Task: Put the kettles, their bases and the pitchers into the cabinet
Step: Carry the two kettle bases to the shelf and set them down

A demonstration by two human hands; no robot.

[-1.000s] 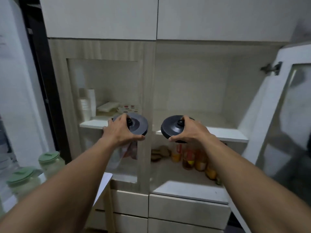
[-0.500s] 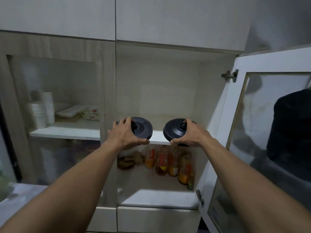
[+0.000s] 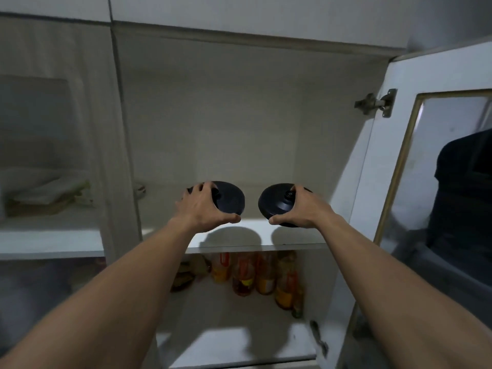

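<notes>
Two round black kettle bases are held side by side, tilted toward me, just above the white middle shelf (image 3: 255,234) of the open cabinet. My left hand (image 3: 203,209) grips the left kettle base (image 3: 231,199) by its rim. My right hand (image 3: 300,209) grips the right kettle base (image 3: 275,203) the same way. Each base shows a small central connector knob. Their shadows fall on the shelf below them. No kettles or pitchers are in sight.
The cabinet's glass door (image 3: 436,198) stands open on the right, hinge (image 3: 375,103) near its top. Several bottles (image 3: 255,275) stand on the lower shelf. The closed glass-fronted left compartment (image 3: 50,166) holds stacked items. A vertical divider (image 3: 125,155) separates the two compartments.
Both hands have carried the bases forward and to the right, from in front of the divider into the open right compartment, over its shelf. The view has closed in on the cabinet.
</notes>
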